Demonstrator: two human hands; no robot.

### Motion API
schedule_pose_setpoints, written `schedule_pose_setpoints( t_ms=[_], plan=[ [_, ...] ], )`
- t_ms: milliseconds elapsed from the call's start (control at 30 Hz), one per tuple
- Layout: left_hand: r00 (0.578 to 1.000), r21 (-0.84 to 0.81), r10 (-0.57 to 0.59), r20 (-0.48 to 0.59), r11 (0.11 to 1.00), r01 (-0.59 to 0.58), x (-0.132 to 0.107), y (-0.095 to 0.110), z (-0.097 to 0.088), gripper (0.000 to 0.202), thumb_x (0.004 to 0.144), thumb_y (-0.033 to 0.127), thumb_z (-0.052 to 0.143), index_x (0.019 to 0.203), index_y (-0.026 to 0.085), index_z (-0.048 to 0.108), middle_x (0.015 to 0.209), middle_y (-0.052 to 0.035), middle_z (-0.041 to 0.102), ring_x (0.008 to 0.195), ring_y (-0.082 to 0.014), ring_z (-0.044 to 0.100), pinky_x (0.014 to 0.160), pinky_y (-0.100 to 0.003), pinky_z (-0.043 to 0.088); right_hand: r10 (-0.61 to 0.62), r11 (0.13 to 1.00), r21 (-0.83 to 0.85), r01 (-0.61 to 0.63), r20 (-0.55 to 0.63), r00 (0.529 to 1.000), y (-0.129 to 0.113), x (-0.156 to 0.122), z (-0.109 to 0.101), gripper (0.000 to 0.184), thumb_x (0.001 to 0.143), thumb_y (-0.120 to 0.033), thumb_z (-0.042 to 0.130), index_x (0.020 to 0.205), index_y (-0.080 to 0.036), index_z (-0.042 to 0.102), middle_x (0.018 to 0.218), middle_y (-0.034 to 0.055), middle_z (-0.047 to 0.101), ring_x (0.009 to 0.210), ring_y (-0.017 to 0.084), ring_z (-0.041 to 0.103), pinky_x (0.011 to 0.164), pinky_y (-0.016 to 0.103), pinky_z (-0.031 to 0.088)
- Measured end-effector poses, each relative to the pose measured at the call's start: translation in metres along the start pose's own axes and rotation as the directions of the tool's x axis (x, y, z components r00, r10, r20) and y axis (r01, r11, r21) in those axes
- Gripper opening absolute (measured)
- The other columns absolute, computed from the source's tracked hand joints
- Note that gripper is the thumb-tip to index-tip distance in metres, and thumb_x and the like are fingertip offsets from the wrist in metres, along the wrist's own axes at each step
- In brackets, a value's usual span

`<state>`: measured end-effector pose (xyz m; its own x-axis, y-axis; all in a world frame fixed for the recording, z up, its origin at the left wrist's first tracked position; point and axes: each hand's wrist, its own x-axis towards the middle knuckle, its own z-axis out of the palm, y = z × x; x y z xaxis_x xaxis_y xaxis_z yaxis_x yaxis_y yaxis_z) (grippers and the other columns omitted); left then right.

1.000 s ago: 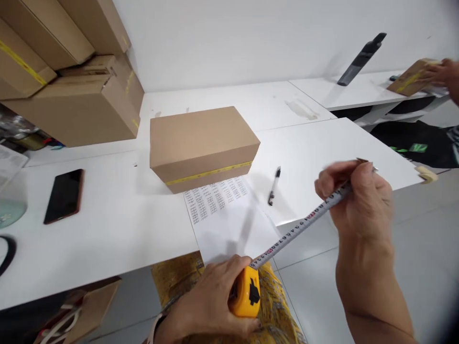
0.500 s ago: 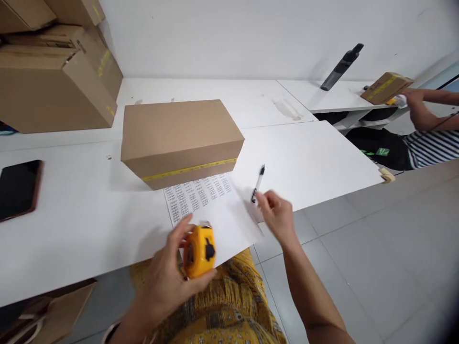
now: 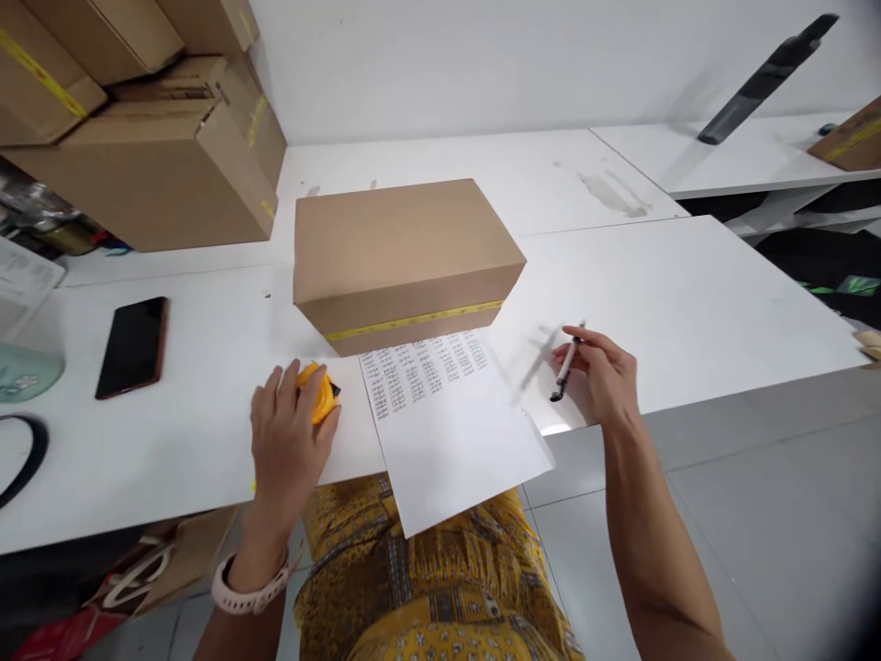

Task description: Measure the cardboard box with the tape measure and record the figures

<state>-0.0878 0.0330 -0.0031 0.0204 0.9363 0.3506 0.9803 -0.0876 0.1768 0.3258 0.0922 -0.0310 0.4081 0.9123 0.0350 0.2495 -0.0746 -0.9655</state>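
My left hand [image 3: 289, 441] is closed around a yellow tape measure [image 3: 317, 395] at the table top, left of the paper. Between the fingers of my right hand [image 3: 602, 372] is a black and clear pen [image 3: 565, 369], held just over the table's front part. A sheet of paper [image 3: 461, 450] with columns of small handwriting lies between my hands, its lower end jutting past the table edge. Behind it a closed cardboard box [image 3: 406, 248] with a yellow tape strip along its front covers the sheet's top edge.
Stacked cardboard boxes [image 3: 172, 174] fill the back left. A phone [image 3: 134, 347] and a pale green cup [image 3: 27, 372] are on the left of the white table [image 3: 674, 312]. A dark bottle [image 3: 763, 83] stands at the back right, near another taped box [image 3: 853, 138].
My right hand has picked up the pen from the table. My left hand has moved left and lowered the tape measure to the table. The view has swung left; the other person is out of sight.
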Motion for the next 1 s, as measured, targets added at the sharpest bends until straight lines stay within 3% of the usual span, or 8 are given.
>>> schedule_pose_setpoints(
  t_ms=[100, 167, 300, 400, 533, 733, 900, 1000],
  plan=[
    [0.972, -0.159, 0.125, -0.199, 0.975, -0.158, -0.012, 0.027, 0.005, 0.044, 0.098, 0.027, 0.064, 0.141, 0.020, 0.057, 0.154, -0.0178, 0.053, 0.146, -0.0391, 0.047, 0.118, -0.061, 0.043, -0.046, 0.959, 0.280, 0.051, -0.026, 0.999, -0.005, -0.031, -0.012, 0.026, 0.082, -0.025, 0.069, 0.106, -0.021, 0.077, 0.083, 0.0047, 0.078, 0.090, 0.026, 0.078, 0.080, 0.040, 0.062],
    [0.949, -0.310, 0.241, -0.203, 0.904, -0.295, -0.024, 0.058, 0.007, 0.043, 0.098, 0.021, 0.063, 0.141, 0.021, 0.055, 0.147, -0.0138, 0.061, 0.142, -0.0305, 0.054, 0.116, -0.051, 0.049, -0.083, 0.950, 0.300, 0.088, -0.029, 0.996, -0.010, -0.051, -0.015, 0.028, 0.080, -0.025, 0.078, 0.108, -0.023, 0.075, 0.085, 0.0042, 0.080, 0.093, 0.026, 0.079, 0.080, 0.039, 0.063],
    [0.874, -0.424, 0.485, 0.028, 0.797, -0.429, -0.043, 0.117, 0.024, 0.049, 0.101, 0.028, 0.059, 0.144, 0.008, 0.050, 0.154, -0.0190, 0.056, 0.152, -0.0303, 0.043, 0.120, -0.047, 0.048, -0.188, 0.953, 0.244, 0.180, 0.008, 0.982, -0.023, -0.077, -0.005, 0.026, 0.081, -0.032, 0.085, 0.101, -0.024, 0.071, 0.084, 0.0045, 0.082, 0.077, 0.023, 0.079, 0.069, 0.036, 0.064],
    [0.844, -0.385, 0.513, 0.156, 0.819, -0.426, -0.049, 0.138, 0.042, 0.071, 0.097, 0.042, 0.064, 0.150, 0.001, 0.041, 0.164, -0.0265, 0.041, 0.158, -0.0381, 0.029, 0.123, -0.054, 0.042, -0.262, 0.941, 0.234, 0.245, 0.048, 0.964, -0.030, -0.083, 0.015, 0.021, 0.088, -0.041, 0.079, 0.091, -0.023, 0.068, 0.069, 0.0014, 0.076, 0.056, 0.018, 0.072, 0.057, 0.031, 0.059],
    [0.836, -0.344, 0.498, 0.233, 0.846, -0.408, -0.049, 0.142, 0.055, 0.087, 0.093, 0.051, 0.069, 0.155, 0.000, 0.035, 0.167, -0.0277, 0.033, 0.159, -0.0406, 0.023, 0.127, -0.058, 0.033, -0.208, 0.939, 0.318, 0.129, 0.227, 0.952, -0.038, -0.079, 0.048, 0.040, 0.100, -0.056, 0.056, 0.086, -0.022, 0.070, 0.057, -0.0007, 0.065, 0.047, 0.016, 0.061, 0.052, 0.032, 0.053],
    [0.828, -0.333, 0.511, 0.231, 0.841, -0.426, -0.046, 0.138, 0.052, 0.090, 0.090, 0.059, 0.070, 0.153, 0.002, 0.039, 0.166, -0.0275, 0.036, 0.158, -0.0425, 0.025, 0.126, -0.059, 0.034, -0.002, 0.960, 0.238, -0.146, 0.531, 0.848, -0.046, -0.060, 0.088, 0.047, 0.093, -0.064, 0.062, 0.108, -0.021, 0.076, 0.092, 0.0080, 0.078, 0.086, 0.022, 0.074, 0.083, 0.039, 0.058],
    [0.838, -0.337, 0.504, 0.209, 0.841, -0.422, -0.045, 0.137, 0.053, 0.087, 0.090, 0.060, 0.070, 0.149, 0.003, 0.044, 0.162, -0.0276, 0.043, 0.156, -0.0427, 0.031, 0.124, -0.059, 0.038, 0.026, 0.972, 0.192, -0.132, 0.473, 0.881, -0.036, -0.049, 0.103, 0.037, 0.083, -0.056, 0.079, 0.084, -0.022, 0.064, 0.068, -0.0024, 0.060, 0.060, 0.013, 0.052, 0.058, 0.029, 0.045],
    [0.863, -0.357, 0.477, 0.169, 0.845, -0.397, -0.044, 0.136, 0.056, 0.080, 0.094, 0.059, 0.066, 0.147, 0.003, 0.046, 0.161, -0.0285, 0.043, 0.154, -0.0402, 0.036, 0.122, -0.055, 0.042, -0.018, 0.985, 0.162, -0.062, 0.451, 0.892, -0.029, -0.048, 0.104, 0.035, 0.088, -0.056, 0.073, 0.090, -0.023, 0.061, 0.072, -0.0031, 0.058, 0.060, 0.012, 0.049, 0.058, 0.029, 0.041]
  ],
)
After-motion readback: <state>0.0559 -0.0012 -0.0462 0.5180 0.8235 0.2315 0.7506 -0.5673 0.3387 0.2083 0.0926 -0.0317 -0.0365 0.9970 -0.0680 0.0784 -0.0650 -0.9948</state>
